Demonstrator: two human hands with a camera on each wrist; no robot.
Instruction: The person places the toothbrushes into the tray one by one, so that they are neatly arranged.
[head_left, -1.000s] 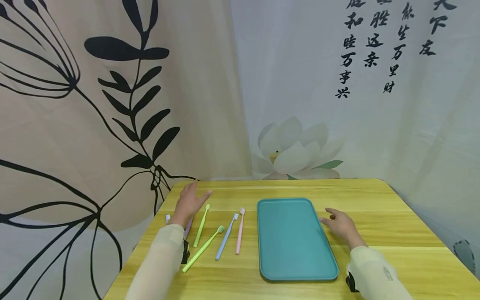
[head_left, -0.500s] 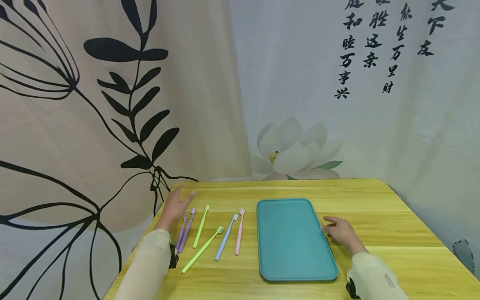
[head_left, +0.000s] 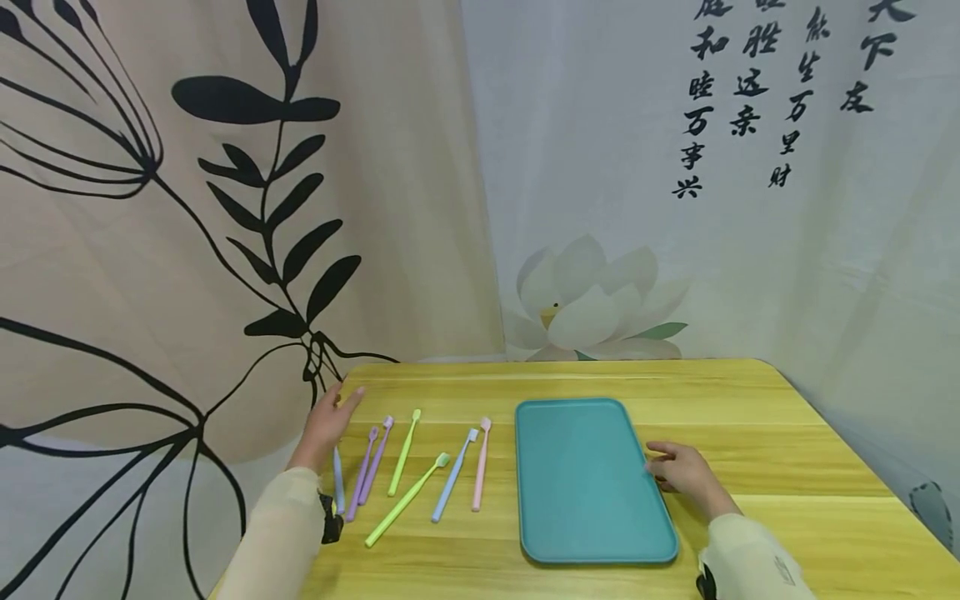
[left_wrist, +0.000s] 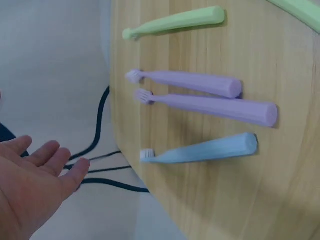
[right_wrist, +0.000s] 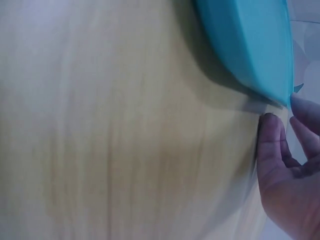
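My left hand (head_left: 324, 429) hovers by the table's left edge with fingers spread and nothing in them. Nearest to it lies a blue toothbrush (left_wrist: 210, 148), partly hidden by the hand in the head view. Two purple toothbrushes (head_left: 362, 475) lie side by side just to its right, then a short green toothbrush (head_left: 405, 454) and a longer slanted green toothbrush (head_left: 408, 500). Further right are another blue toothbrush (head_left: 454, 477) and a pink toothbrush (head_left: 481, 467). My right hand (head_left: 686, 475) has loosely bent fingers, their tips right at the right rim of a teal tray (head_left: 592, 483).
The wooden table (head_left: 780, 433) carries the toothbrushes on its left and the tray near its middle. Behind it hangs a printed curtain (head_left: 420, 208) with plants and writing. Dark wrist straps (head_left: 331, 518) sit on both sleeves.
My left hand has moved left, off the purple toothbrushes, uncovering them and most of the left blue one. My right hand has shifted slightly down along the tray's rim.
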